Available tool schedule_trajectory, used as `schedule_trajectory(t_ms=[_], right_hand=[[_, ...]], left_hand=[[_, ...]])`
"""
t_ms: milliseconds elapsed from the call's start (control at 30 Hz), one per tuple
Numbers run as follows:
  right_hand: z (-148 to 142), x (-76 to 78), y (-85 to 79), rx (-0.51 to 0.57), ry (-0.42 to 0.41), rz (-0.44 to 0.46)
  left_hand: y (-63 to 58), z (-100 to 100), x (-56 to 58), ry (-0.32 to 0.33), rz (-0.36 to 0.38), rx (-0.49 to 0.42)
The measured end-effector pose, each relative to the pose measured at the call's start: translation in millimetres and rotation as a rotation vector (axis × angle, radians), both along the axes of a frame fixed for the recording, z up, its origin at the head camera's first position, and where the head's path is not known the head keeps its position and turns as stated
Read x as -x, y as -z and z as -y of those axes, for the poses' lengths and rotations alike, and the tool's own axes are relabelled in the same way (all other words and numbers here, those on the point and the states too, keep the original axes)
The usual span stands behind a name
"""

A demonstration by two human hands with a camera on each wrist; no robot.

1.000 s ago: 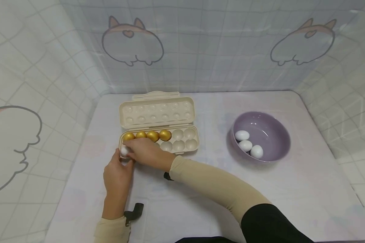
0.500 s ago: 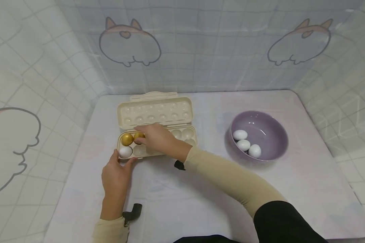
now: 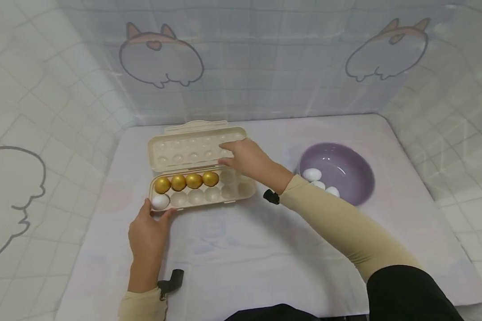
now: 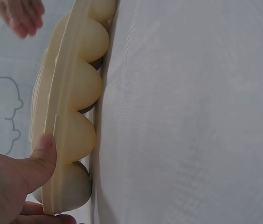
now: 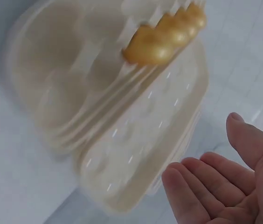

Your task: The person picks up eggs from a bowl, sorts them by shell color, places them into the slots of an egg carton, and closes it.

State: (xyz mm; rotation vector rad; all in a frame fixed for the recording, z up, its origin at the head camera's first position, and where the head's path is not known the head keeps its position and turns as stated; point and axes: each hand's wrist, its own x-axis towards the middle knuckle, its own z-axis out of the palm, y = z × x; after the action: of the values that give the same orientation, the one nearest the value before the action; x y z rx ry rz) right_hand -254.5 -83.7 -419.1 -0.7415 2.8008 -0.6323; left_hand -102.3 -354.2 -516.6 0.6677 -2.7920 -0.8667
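A cream plastic egg carton (image 3: 201, 199) lies with its lid (image 3: 184, 149) folded back. Several gold eggs (image 3: 194, 181) sit in its back row, from the left end. One white egg (image 3: 160, 202) fills the front-left cup. My left hand (image 3: 147, 234) grips the carton's front-left corner; in the left wrist view its thumb (image 4: 44, 154) presses the rim and its fingers reach round the end. My right hand (image 3: 254, 161), holding nothing, hovers over the right end of the carton and lid. In the right wrist view its fingers (image 5: 201, 186) are extended, apart from the carton.
A purple bowl (image 3: 355, 171) stands to the right with white eggs (image 3: 312, 174) at its left side, partly hidden by my right sleeve. A pale cloth (image 3: 225, 267) covers the table, and patterned curtain-like walls (image 3: 257, 67) rise behind and beside it.
My right hand has let go of the white egg in the front-left cup and moved right and back, uncovering the gold eggs. The left hand keeps its grip on the carton corner.
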Motion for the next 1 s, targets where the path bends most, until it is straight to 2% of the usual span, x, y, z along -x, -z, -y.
schedule_trajectory(t_ms=[267, 433, 567, 800, 1000], right_hand=[[-49.5, 8.5, -5.4, -0.043, 0.081, 0.031], [-71.4, 9.8, -5.1, -0.032, 0.111, 0.032], [-88.2, 10.1, -5.8, -0.038, 0.146, 0.044], [-120.7, 11.2, -5.5, -0.066, 0.196, 0.06], [-146.2, 6.4, -5.6, -0.082, 0.234, 0.112]], left_hand=[[0.2, 7.5, 1.4, 0.003, -0.02, 0.012], [2.4, 12.1, 2.0, 0.0, -0.02, 0.024], [2.3, 13.2, 1.2, -0.002, -0.007, 0.021], [2.6, 14.8, -0.7, -0.007, -0.03, 0.025], [1.7, 15.0, -0.2, -0.007, -0.019, 0.027]])
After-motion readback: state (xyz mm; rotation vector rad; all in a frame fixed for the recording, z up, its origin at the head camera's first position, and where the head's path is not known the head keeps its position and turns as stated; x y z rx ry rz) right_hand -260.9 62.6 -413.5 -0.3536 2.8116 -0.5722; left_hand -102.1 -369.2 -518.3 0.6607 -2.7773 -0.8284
